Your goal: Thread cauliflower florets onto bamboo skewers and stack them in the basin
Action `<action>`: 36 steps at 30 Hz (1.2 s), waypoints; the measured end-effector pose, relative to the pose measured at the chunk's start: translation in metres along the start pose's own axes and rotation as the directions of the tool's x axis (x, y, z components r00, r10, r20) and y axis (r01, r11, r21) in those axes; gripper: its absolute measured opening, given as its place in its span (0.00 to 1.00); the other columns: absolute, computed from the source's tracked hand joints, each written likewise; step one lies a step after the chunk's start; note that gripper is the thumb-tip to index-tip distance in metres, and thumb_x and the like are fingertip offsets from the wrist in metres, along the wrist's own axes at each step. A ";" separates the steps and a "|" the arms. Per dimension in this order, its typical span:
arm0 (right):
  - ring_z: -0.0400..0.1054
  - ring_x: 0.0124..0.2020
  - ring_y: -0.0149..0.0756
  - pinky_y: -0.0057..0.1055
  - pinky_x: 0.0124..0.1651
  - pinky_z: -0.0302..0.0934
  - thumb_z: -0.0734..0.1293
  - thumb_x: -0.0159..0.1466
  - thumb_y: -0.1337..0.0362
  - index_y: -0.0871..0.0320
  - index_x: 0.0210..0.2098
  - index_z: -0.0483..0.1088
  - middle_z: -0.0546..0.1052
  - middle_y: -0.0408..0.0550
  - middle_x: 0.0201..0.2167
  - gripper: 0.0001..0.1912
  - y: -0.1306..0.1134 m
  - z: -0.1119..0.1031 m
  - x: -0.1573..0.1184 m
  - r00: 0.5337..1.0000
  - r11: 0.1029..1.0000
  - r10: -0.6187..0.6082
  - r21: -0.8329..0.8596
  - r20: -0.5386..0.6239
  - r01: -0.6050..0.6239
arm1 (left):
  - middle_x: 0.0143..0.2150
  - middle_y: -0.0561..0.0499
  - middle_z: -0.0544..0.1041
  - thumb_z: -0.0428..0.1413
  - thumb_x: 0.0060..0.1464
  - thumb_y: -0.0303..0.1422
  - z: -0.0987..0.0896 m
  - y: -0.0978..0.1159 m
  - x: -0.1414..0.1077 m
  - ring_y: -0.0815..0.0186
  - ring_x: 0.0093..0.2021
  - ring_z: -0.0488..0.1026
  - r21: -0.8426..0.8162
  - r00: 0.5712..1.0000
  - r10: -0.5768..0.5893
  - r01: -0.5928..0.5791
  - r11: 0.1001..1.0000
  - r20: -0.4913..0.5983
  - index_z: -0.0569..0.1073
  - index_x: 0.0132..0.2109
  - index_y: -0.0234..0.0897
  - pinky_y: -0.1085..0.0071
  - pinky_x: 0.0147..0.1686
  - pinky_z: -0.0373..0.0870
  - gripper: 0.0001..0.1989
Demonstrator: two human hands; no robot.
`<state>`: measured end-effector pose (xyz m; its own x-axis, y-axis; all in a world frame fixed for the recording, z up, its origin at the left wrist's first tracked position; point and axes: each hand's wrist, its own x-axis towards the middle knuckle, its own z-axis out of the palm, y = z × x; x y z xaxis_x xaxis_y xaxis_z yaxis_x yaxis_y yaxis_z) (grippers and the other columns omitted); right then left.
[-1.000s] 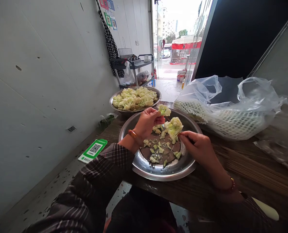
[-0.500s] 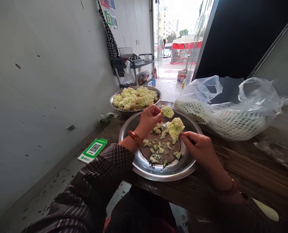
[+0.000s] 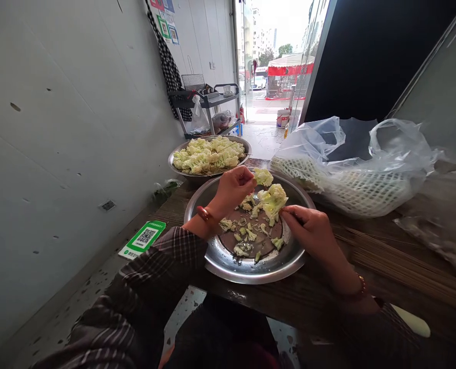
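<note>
My left hand (image 3: 234,187) is closed in a pinch at the left edge of a small cauliflower floret (image 3: 263,177), held above the far part of a steel basin (image 3: 246,275). Slightly lower and to the right, my right hand (image 3: 310,228) pinches the stem side of a larger cauliflower floret (image 3: 273,200). Whether a thin stick runs through either floret, I cannot make out. Below both hands, loose cauliflower pieces (image 3: 251,234) and crumbs lie on the basin's brownish bottom.
Behind stands a bowl (image 3: 171,163) heaped with cauliflower florets (image 3: 208,154). At right are a plastic bag (image 3: 366,179) with net-wrapped contents, a bundle of thin sticks (image 3: 397,264) and a pale handle (image 3: 412,320). A QR-code card (image 3: 143,238) lies left; a cart (image 3: 208,102) stands beyond.
The whole view has shifted a little, so everything sits slightly further left. Both hands keep their pinch on the florets, with hardly any movement between them.
</note>
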<state>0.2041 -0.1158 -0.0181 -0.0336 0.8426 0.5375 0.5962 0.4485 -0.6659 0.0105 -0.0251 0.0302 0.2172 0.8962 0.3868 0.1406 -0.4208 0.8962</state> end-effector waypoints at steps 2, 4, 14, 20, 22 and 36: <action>0.73 0.27 0.35 0.29 0.32 0.60 0.65 0.67 0.60 0.57 0.30 0.79 0.81 0.44 0.27 0.14 0.001 0.000 0.001 1.000 1.000 0.000 0.006 -0.010 0.000 | 0.22 0.56 0.71 0.61 0.48 0.30 0.002 0.000 -0.001 0.73 0.24 0.67 0.021 0.999 0.003 -0.003 1.000 0.037 0.70 0.28 0.36 0.74 0.26 0.62 0.07; 0.73 0.28 0.36 0.29 0.32 0.61 0.65 0.66 0.60 0.57 0.30 0.79 0.81 0.44 0.27 0.13 0.001 0.001 0.002 1.000 1.000 0.010 0.025 -0.022 -0.010 | 0.23 0.56 0.71 0.62 0.47 0.30 0.004 0.002 -0.001 0.72 0.25 0.67 0.007 0.998 -0.002 0.001 1.000 0.059 0.71 0.28 0.35 0.74 0.27 0.63 0.07; 0.73 0.29 0.35 0.29 0.34 0.63 0.65 0.66 0.59 0.57 0.35 0.80 0.81 0.43 0.28 0.12 0.002 0.001 0.004 0.997 0.986 0.074 0.150 -0.020 -0.070 | 0.36 0.49 0.77 0.63 0.53 0.46 -0.003 0.006 -0.004 0.69 0.35 0.71 -0.213 0.961 -0.165 0.213 0.954 0.222 0.78 0.40 0.33 0.73 0.34 0.67 0.19; 0.71 0.26 0.35 0.29 0.32 0.62 0.65 0.67 0.58 0.58 0.33 0.79 0.78 0.43 0.23 0.14 0.000 0.000 0.004 0.997 0.987 0.074 0.144 0.023 -0.077 | 0.38 0.48 0.78 0.61 0.55 0.49 0.001 0.002 -0.005 0.65 0.40 0.73 -0.226 0.938 -0.149 0.226 0.948 0.312 0.79 0.41 0.34 0.70 0.41 0.69 0.20; 0.73 0.27 0.36 0.30 0.33 0.63 0.65 0.67 0.58 0.58 0.34 0.79 0.79 0.44 0.25 0.14 -0.001 0.000 0.004 0.998 0.986 0.065 0.152 0.026 -0.068 | 0.37 0.48 0.78 0.62 0.54 0.48 0.003 0.001 -0.005 0.66 0.38 0.72 -0.219 0.947 -0.139 0.206 0.954 0.288 0.79 0.39 0.33 0.70 0.41 0.69 0.20; 0.79 0.39 0.43 0.34 0.42 0.67 0.64 0.68 0.61 0.54 0.39 0.81 0.85 0.49 0.39 0.12 -0.001 0.003 0.003 1.000 0.994 0.024 0.103 -0.013 -0.023 | 0.34 0.50 0.77 0.64 0.50 0.47 0.001 0.006 -0.004 0.68 0.36 0.71 -0.164 0.977 -0.150 0.175 0.971 0.153 0.80 0.33 0.35 0.73 0.37 0.69 0.18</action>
<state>0.2007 -0.1126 -0.0174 -0.0083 0.8491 0.5281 0.5109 0.4576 -0.7277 0.0111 -0.0315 0.0336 0.3387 0.9172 0.2099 0.0160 -0.2287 0.9734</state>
